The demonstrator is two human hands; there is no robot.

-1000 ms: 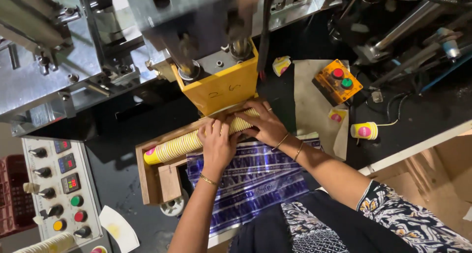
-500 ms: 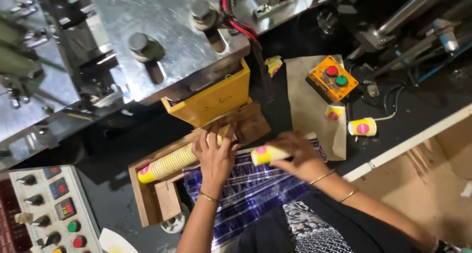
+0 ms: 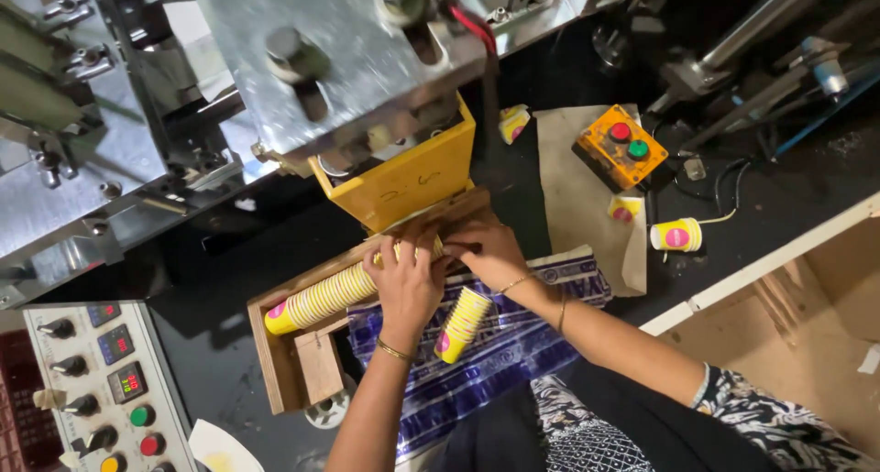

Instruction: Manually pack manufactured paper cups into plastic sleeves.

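Two bare hands are working at a long nested row of yellow paper cups [image 3: 321,296] lying in a shallow wooden trough [image 3: 275,367]. The left hand [image 3: 406,284] is pressing palm-down on the row's 3 o'clock end, fingers curled over it. The right hand [image 3: 484,250], at 2 o'clock of the left, is gripping the same row just under the yellow metal chute [image 3: 403,183]; how tightly is unclear. A short stack of yellow cups with pink base [image 3: 461,323] is lying at 5 o'clock of the left hand, on blue patterned plastic sheeting [image 3: 513,353]. An orange button box [image 3: 621,148] is sitting at 2 o'clock, well apart, and a grey control panel [image 3: 101,389] at 8 o'clock.
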